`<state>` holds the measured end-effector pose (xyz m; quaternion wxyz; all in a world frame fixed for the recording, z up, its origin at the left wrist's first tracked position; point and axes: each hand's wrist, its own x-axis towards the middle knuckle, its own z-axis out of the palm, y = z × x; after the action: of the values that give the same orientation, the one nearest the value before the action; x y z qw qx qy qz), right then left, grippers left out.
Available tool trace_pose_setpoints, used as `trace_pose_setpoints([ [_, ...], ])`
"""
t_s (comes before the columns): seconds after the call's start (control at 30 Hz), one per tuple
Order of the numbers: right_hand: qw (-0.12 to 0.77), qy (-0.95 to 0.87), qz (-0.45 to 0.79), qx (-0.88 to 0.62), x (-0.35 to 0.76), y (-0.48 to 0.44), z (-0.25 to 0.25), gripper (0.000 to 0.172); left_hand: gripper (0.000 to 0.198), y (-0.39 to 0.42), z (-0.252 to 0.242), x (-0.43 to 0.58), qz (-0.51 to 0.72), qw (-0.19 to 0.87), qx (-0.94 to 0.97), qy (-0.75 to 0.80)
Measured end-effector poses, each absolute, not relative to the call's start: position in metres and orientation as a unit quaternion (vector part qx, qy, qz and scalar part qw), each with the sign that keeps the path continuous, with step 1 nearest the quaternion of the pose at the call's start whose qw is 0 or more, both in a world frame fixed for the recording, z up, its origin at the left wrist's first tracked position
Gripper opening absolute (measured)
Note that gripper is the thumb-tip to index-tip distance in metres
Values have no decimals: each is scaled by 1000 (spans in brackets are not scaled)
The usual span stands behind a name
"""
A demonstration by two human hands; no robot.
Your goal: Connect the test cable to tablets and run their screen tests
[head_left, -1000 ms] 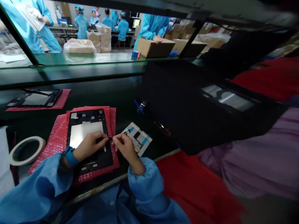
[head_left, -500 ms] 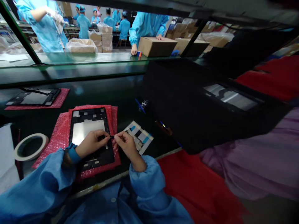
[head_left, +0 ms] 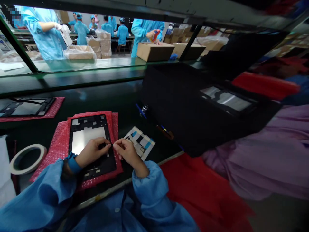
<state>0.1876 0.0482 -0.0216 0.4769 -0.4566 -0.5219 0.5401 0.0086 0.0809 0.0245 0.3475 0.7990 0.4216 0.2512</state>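
A dark tablet-like panel [head_left: 89,133] with a bright silver plate lies on red bubble wrap [head_left: 60,138]. Over its right part, my left hand [head_left: 94,150] pinches something small and dark, too small to name. My right hand [head_left: 127,153] is closed just beside it at the panel's right edge, thumb and fingertips together; what lies between them is hidden. The fingertips of both hands nearly meet. Partly behind my right hand is a white sheet [head_left: 148,149] with blue, black and beige pieces.
A tape roll [head_left: 14,164] lies at left. Another panel [head_left: 29,107] rests on bubble wrap at the back left. On the right stands a black-covered block [head_left: 169,96] bearing a third panel [head_left: 229,98]. Beyond the green ledge, a person touches a cardboard box [head_left: 154,52].
The view has shifted slightly. My hands remain over the panel, fingertips now closer together. Across the ledge, the person's hand has risen from the ledge to above the box, holding a red-orange object.
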Motion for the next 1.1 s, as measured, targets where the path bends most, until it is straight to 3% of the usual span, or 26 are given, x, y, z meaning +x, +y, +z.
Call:
trace_pose_setpoints([
  [0.2,528,-608,244,-540,189,44,-20,20,34,81,36,3,228,357,803,418],
  [0.27,551,-646,105,-517,188,35,-12,27,47,83,43,-14,215,343,808,429],
  [0.33,510,-739,6,-440,184,21,-2,36,53,88,44,-38,215,266,824,451],
  [0.43,340,-883,-29,-323,172,2,9,27,55,96,32,-78,247,100,821,505],
  [0.53,245,-920,-75,-297,158,-7,10,20,62,98,13,-102,262,101,781,558],
  [0.73,248,-911,-124,-305,147,-10,3,28,67,85,-5,-103,300,180,713,608],
  [0.97,372,-849,-154,-342,164,-13,-2,28,66,89,-26,-122,323,242,688,603],
  [1.1,405,-818,-188,-362,180,-11,9,25,72,94,-32,-120,287,211,733,579],
])
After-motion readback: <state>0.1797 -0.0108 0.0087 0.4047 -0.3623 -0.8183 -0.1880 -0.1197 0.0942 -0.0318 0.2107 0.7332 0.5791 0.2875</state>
